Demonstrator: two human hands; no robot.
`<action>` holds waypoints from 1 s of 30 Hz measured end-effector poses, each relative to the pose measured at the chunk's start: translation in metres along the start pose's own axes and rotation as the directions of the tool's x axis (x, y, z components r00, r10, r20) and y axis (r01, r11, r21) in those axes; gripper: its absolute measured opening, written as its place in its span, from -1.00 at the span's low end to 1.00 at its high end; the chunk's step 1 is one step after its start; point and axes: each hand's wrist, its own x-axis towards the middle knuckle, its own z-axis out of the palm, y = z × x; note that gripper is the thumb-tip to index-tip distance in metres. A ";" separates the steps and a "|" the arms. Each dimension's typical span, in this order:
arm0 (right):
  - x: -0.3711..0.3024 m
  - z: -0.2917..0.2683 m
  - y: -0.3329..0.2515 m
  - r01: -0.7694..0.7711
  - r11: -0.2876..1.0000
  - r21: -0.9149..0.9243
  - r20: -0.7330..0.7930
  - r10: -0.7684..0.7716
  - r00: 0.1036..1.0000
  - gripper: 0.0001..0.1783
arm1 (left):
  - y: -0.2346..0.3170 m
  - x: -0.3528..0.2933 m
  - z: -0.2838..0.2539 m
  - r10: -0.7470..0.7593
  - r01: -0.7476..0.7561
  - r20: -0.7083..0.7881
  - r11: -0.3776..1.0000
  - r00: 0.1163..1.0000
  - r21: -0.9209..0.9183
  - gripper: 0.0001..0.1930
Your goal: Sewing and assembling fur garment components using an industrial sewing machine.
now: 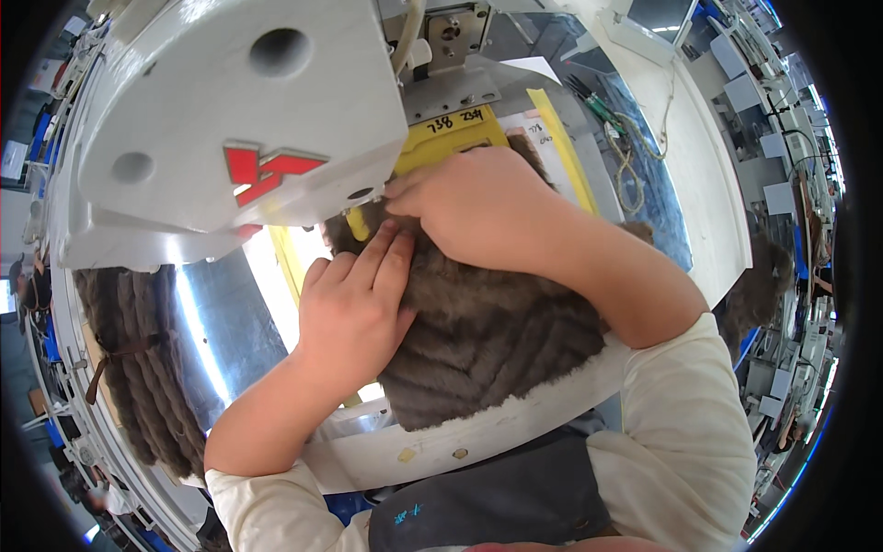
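A brown-grey fur piece (487, 340) with chevron-like ridges lies on the work surface, its pale ragged edge toward me. My left hand (354, 294) rests on the left part of the fur, fingers stretched out flat toward the machine. Just beyond those fingertips, my right hand (487, 202) is curled over the far part of the fur, its fingers closed on it close under the machine head. Its fingertips are partly hidden. The large white sewing machine head (202, 120) hangs over the left side. A yellow template (441, 138) shows beyond my right hand.
Rolled strips of brown fur (143, 368) are tied with a band at the left. Green-handled snips (598, 109) and a looped cord (630, 175) lie at the far right. A metal bracket (451, 101) stands behind the template. More fur (759, 285) sits beyond my right elbow.
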 end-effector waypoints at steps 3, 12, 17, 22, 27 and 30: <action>-0.001 0.006 0.007 0.037 0.999 0.032 -0.068 -0.035 0.997 -0.68 | 0.002 0.000 -0.001 -0.003 0.003 0.020 1.000 1.000 -0.006 -0.16; 0.003 0.003 0.010 0.016 0.997 0.076 -0.062 -0.011 0.998 -0.69 | 0.004 0.000 -0.002 -0.025 0.026 0.046 0.999 0.999 -0.035 -0.16; 0.003 0.001 0.008 -0.014 0.997 0.076 -0.047 0.018 0.999 -0.69 | 0.005 0.000 0.000 -0.035 0.037 0.044 0.999 0.998 -0.038 -0.15; 0.004 0.000 0.012 0.009 0.995 0.097 -0.093 0.000 0.996 -0.69 | 0.004 0.001 0.000 0.034 -0.033 -0.020 0.998 0.999 0.047 -0.21; 0.009 0.001 0.015 -0.007 0.995 0.104 -0.112 0.019 0.994 -0.68 | 0.005 0.002 -0.001 -0.049 0.049 0.055 0.999 0.997 0.005 -0.17; 0.012 -0.001 0.016 -0.017 0.997 0.076 -0.095 0.024 0.995 -0.66 | 0.004 0.004 0.001 -0.063 0.063 0.037 0.998 0.997 -0.004 -0.18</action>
